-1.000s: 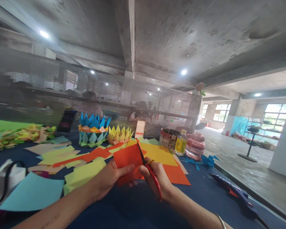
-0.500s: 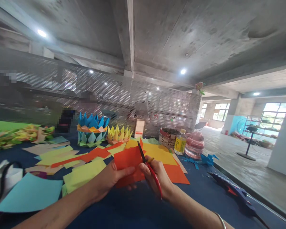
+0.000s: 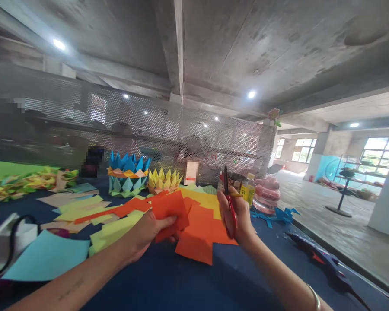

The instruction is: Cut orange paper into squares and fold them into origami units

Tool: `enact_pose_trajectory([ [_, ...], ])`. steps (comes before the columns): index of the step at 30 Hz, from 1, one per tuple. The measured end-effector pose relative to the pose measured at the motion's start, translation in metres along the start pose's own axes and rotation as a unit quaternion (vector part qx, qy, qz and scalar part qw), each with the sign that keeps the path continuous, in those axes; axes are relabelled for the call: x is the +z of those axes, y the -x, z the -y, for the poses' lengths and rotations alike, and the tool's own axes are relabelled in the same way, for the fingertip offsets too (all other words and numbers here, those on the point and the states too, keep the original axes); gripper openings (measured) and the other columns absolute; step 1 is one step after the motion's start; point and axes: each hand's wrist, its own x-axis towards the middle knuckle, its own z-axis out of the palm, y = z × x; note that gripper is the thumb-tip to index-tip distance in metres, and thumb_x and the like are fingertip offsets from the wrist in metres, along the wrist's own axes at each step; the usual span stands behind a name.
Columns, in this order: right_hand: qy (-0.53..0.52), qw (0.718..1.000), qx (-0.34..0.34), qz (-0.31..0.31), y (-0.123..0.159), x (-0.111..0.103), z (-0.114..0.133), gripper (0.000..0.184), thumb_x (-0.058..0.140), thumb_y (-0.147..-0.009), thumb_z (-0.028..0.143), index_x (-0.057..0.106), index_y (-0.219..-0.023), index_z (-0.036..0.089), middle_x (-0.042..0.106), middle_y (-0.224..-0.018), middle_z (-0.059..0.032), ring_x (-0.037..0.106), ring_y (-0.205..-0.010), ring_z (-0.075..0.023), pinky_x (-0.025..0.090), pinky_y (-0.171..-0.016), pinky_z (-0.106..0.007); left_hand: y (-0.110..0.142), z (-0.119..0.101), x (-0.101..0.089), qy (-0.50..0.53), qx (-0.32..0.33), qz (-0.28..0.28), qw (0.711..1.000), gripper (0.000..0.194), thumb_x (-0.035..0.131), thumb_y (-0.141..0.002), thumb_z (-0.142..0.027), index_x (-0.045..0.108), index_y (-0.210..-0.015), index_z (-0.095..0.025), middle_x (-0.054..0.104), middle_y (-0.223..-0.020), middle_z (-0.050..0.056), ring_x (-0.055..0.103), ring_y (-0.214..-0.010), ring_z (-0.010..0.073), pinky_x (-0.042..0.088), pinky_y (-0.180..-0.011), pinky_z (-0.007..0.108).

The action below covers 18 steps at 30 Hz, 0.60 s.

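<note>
My left hand [image 3: 154, 229] is closed on a small orange paper piece [image 3: 171, 209], pinched between thumb and fingers. In my right hand [image 3: 241, 214] are red-handled scissors [image 3: 231, 211], held upright with their dark blades together and apart from the paper. A larger orange paper sheet [image 3: 199, 233] lies between the hands, its near edge over the dark blue tabletop. Behind it are yellow paper [image 3: 210, 198] and more orange paper. Left of my left hand lie pale yellow-green sheets [image 3: 112, 231].
A folded-paper basket in blue and orange [image 3: 128, 175] and a yellow one [image 3: 164, 180] stand at the back. To the right are a yellow-labelled bottle [image 3: 248, 190], a pink container [image 3: 266, 196], blue paper scraps [image 3: 283, 216] and a glue gun [image 3: 324, 257]. Blue paper [image 3: 48, 257] lies left.
The scissors have moved right, away from the orange paper, and their blades now point up. A small piece stays in my left hand; a larger orange sheet now shows apart from it.
</note>
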Motion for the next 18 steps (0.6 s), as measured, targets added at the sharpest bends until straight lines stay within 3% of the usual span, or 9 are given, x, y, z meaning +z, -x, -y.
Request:
enact_pose_trajectory([
  [1, 0.138, 0.99, 0.017, -0.01, -0.006, -0.005, -0.003, 0.04, 0.04, -0.095, 0.055, 0.055, -0.086, 0.019, 0.054, -0.055, 0.0013, 0.052, -0.051, -0.0138, 0.034, -0.052, -0.023, 0.001, -0.001, 0.0, -0.011, -0.001, 0.003, 1.0, 0.038, 0.083, -0.059, -0.044, 0.067, -0.074, -0.013, 0.073, -0.062, 0.007, 0.066, -0.056, 0.0176, 0.051, -0.056, 0.026],
  [2, 0.262, 0.964, 0.037, 0.024, -0.012, -0.01, -0.008, 0.038, 0.037, -0.097, 0.051, 0.058, -0.094, 0.02, 0.061, -0.064, -0.0017, 0.058, -0.06, -0.0163, 0.037, -0.057, -0.025, 0.001, -0.002, 0.0, -0.02, -0.005, 0.004, 1.0, 0.036, 0.083, -0.059, -0.043, 0.067, -0.072, -0.013, 0.072, -0.059, 0.006, 0.066, -0.055, 0.0173, 0.051, -0.056, 0.026],
  [6, 0.358, 0.923, 0.11, 0.089, -0.021, -0.02, -0.035, 0.017, 0.061, -0.083, 0.027, 0.068, -0.092, 0.015, 0.07, -0.082, -0.0152, 0.068, -0.078, -0.0309, 0.042, -0.063, -0.032, 0.001, -0.002, -0.001, -0.031, -0.02, 0.01, 0.999, 0.036, 0.084, -0.058, -0.041, 0.067, -0.073, -0.013, 0.073, -0.061, 0.007, 0.066, -0.057, 0.0183, 0.052, -0.056, 0.027],
  [10, 0.374, 0.909, 0.13, 0.133, -0.02, -0.025, -0.05, 0.014, 0.064, -0.074, 0.012, 0.071, -0.086, 0.011, 0.067, -0.101, -0.023, 0.067, -0.091, -0.0372, 0.047, -0.072, -0.04, -0.001, 0.001, -0.003, -0.04, -0.033, 0.015, 0.999, 0.04, 0.086, -0.055, -0.039, 0.068, -0.08, -0.013, 0.076, -0.073, 0.009, 0.07, -0.062, 0.0213, 0.054, -0.058, 0.03],
  [12, 0.355, 0.919, 0.102, 0.138, -0.018, -0.023, -0.041, 0.016, 0.06, -0.08, 0.014, 0.071, -0.091, 0.011, 0.064, -0.112, -0.0245, 0.063, -0.104, -0.0372, 0.045, -0.082, -0.042, -0.003, 0.004, -0.004, -0.046, -0.024, 0.0, 0.999, 0.04, 0.086, -0.054, -0.037, 0.069, -0.08, -0.013, 0.076, -0.071, 0.008, 0.07, -0.061, 0.0215, 0.054, -0.057, 0.03],
  [14, 0.309, 0.938, 0.053, 0.148, -0.014, -0.014, -0.024, 0.021, 0.052, -0.09, 0.021, 0.07, -0.099, 0.014, 0.063, -0.118, -0.0196, 0.059, -0.11, -0.0308, 0.042, -0.089, -0.038, -0.005, 0.007, -0.005, -0.049, -0.013, -0.021, 0.998, 0.039, 0.086, -0.055, -0.037, 0.07, -0.081, -0.013, 0.075, -0.067, 0.007, 0.068, -0.055, 0.0204, 0.052, -0.053, 0.029],
  [16, 0.242, 0.953, 0.017, 0.181, -0.005, 0.003, -0.007, 0.033, 0.043, -0.098, 0.036, 0.069, -0.094, 0.017, 0.068, -0.1, -0.0103, 0.064, -0.094, -0.0221, 0.044, -0.081, -0.03, -0.007, 0.008, -0.006, -0.046, 0.006, -0.041, 0.998, 0.041, 0.087, -0.055, -0.037, 0.071, -0.085, -0.015, 0.076, -0.07, 0.006, 0.069, -0.057, 0.0203, 0.052, -0.056, 0.029],
  [18, 0.177, 0.957, 0.004, 0.232, 0.007, 0.023, 0.003, 0.045, 0.039, -0.099, 0.046, 0.067, -0.08, 0.017, 0.067, -0.076, -0.0031, 0.063, -0.073, -0.016, 0.043, -0.063, -0.023, -0.007, 0.007, -0.005, -0.043, 0.026, -0.054, 0.997, 0.045, 0.088, -0.052, -0.036, 0.072, -0.089, -0.015, 0.078, -0.081, 0.007, 0.072, -0.069, 0.0233, 0.055, -0.063, 0.03],
])
